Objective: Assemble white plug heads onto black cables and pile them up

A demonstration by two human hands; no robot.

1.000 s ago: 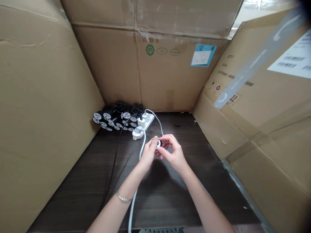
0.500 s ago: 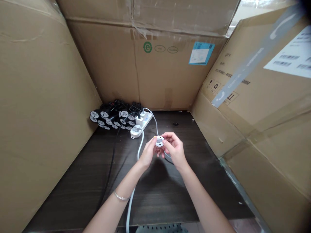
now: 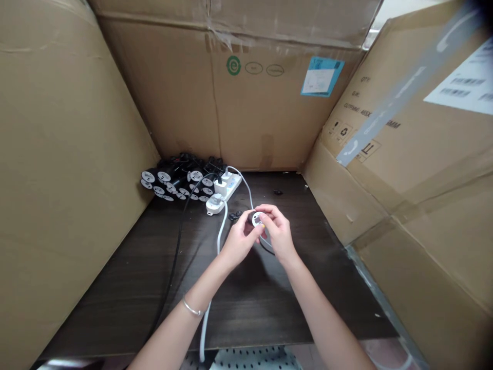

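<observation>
My left hand (image 3: pixel 242 240) and my right hand (image 3: pixel 278 231) meet above the dark wooden tabletop (image 3: pixel 115 308), pinching a small round white plug (image 3: pixel 257 219) between their fingers. Its face is partly covered by my fingertips. A white cable (image 3: pixel 219 241) runs past my left hand and off the table's front edge. Behind my hands lies a white power strip (image 3: pixel 231 186) with white plugs (image 3: pixel 214 204) in its sockets. A thin black cable (image 3: pixel 177 246) crosses the table left of my left wrist.
A heap of black cables with round white-faced plugs (image 3: pixel 175 182) sits in the back left corner. Cardboard panels (image 3: pixel 65 154) wall the left, back and right sides. A small black coiled item (image 3: pixel 234 216) lies near my left hand. Perforated metal (image 3: pixel 250 358) shows below the table edge.
My hands have turned the round plug, and more of it is now covered by my fingers. The whole view has shifted slightly, and a small black item now shows beside my left hand.
</observation>
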